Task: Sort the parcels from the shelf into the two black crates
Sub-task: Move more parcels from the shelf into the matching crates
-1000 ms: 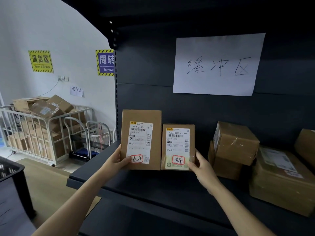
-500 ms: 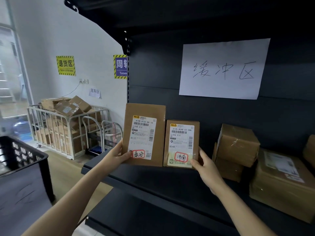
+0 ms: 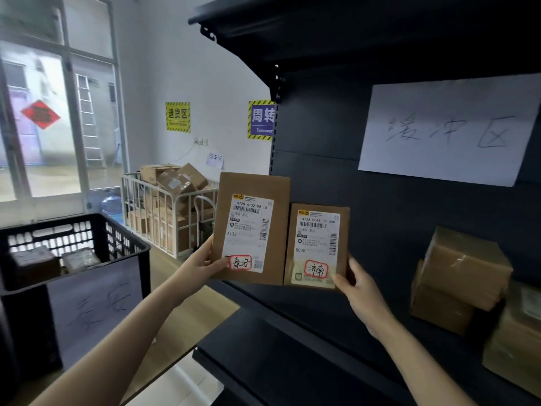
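Note:
My left hand [image 3: 202, 266] grips the taller brown parcel [image 3: 251, 197] by its lower left corner; its white label carries a red-circled mark. My right hand [image 3: 358, 285] holds the smaller brown parcel [image 3: 317, 212] at its lower right corner, label facing me. Both parcels are upright, side by side, lifted in front of the dark shelf [image 3: 292, 312]. A black crate [image 3: 87, 259] stands at the left with a paper sign on its front and some parcels inside. More brown parcels [image 3: 459, 273] lie on the shelf at the right.
A white paper sign [image 3: 448, 127] hangs on the shelf's back panel. A white wire cage [image 3: 152, 206] full of cardboard boxes stands by the far wall. A window with a ladder behind it is at the left. Wooden floor lies between crate and shelf.
The view has swung left, bringing the black crate and the window into sight. Both hands keep their parcels side by side, carried leftward toward the shelf's end.

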Demonstrator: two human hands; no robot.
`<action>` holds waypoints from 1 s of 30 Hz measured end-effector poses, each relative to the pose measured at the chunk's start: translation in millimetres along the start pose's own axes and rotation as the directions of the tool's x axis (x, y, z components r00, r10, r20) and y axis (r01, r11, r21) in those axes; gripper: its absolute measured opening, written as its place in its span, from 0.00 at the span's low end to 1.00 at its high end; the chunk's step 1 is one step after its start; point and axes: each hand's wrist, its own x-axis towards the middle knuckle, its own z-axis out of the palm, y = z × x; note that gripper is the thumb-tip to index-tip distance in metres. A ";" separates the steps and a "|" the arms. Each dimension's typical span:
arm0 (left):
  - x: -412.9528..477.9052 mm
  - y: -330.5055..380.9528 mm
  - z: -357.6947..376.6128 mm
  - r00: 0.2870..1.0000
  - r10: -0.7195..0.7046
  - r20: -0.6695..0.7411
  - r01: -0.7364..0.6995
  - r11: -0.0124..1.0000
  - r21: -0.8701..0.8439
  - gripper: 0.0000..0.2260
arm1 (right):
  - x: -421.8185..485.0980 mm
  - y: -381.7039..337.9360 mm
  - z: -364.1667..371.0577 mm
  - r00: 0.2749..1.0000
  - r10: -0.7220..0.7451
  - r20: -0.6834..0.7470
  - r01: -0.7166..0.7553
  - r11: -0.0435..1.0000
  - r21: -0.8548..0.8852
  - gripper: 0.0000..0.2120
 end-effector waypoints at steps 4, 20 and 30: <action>-14.7 -4.8 -30.2 0.998 -0.013 -0.057 0.014 1.000 0.007 0.21 | 4.4 -9.4 30.0 0.998 -0.022 0.054 0.021 1.000 0.015 0.23; -90.5 -35.2 -215.9 0.965 -0.096 -0.245 0.097 0.995 -0.009 0.18 | 14.4 -80.7 215.4 0.979 -0.102 0.175 0.082 0.990 0.117 0.20; -143.5 -48.1 -320.4 0.932 -0.103 -0.347 0.110 0.994 -0.001 0.16 | 14.5 -124.1 325.4 0.945 -0.173 0.277 0.129 0.977 0.171 0.18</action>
